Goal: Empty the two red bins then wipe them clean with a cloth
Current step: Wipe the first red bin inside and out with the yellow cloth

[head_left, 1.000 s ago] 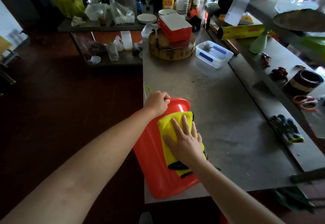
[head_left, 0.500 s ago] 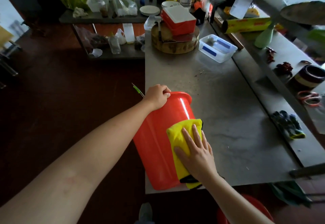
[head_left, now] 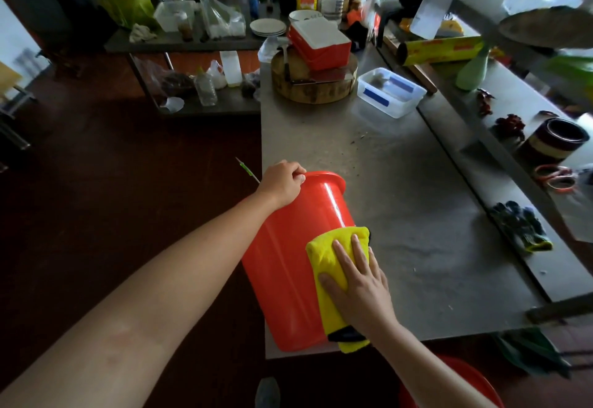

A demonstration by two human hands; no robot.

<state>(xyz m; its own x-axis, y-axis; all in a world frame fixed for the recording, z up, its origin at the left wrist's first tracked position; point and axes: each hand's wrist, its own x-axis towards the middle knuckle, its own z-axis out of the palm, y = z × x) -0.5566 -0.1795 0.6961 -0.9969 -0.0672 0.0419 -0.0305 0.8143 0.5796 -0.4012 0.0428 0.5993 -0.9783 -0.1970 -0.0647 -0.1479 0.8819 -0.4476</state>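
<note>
Red bin [head_left: 288, 263] lies on side at near-left corner of steel table [head_left: 401, 215]. Left hand [head_left: 282, 183] curls round rim; right hand [head_left: 359, 282], fingers flat, presses yellow cloth [head_left: 327, 247] on wall. Judged light, glossy-slippery, thin plastic: rim best hold.

Red bin [head_left: 282, 263] lies sideways, yellow cloth [head_left: 324, 250] spread on it.

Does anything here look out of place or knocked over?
Only the red bin: it lies on its side, overhanging the near corner of the table. The left hand grips its rim; the right hand presses a yellow cloth on it.
</note>
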